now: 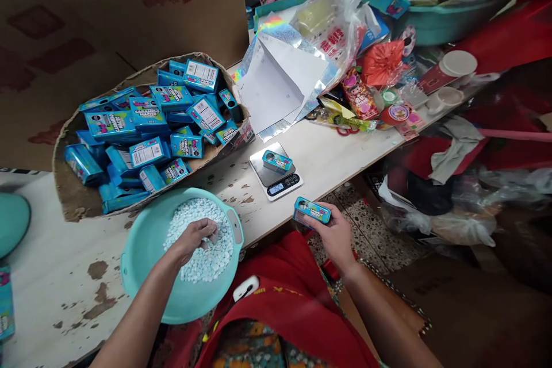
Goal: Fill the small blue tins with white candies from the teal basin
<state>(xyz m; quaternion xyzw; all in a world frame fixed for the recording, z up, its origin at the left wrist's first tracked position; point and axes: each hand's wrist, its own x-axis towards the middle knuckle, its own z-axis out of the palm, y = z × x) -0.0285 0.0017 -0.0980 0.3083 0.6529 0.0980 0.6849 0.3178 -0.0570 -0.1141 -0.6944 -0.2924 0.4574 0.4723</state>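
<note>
My left hand [199, 240] is inside a turquoise basin [144, 276], its fingers curled together over a heap of small pale-blue candies [202, 267]; some candies appear to be in its grasp. In my right hand [338, 233] is a small blue candy tin [313, 210] with a round opening on top, held over the table's front edge. A similar candy tin [278, 161] rests on a digital kitchen scale [264, 168], whose display is lit. The scale stands on the table between the basin and the clutter at the back.
Behind the basin, a cut-down cardboard box [69, 195] holds many blue candy tins [149, 115]. Silvery holographic sheets [276, 83] lie beside it. Plastic bags [340, 23], scissors [347, 130], a mug [444, 100] and small packages crowd the right side. A tall cardboard panel [129, 11] stands at the back.
</note>
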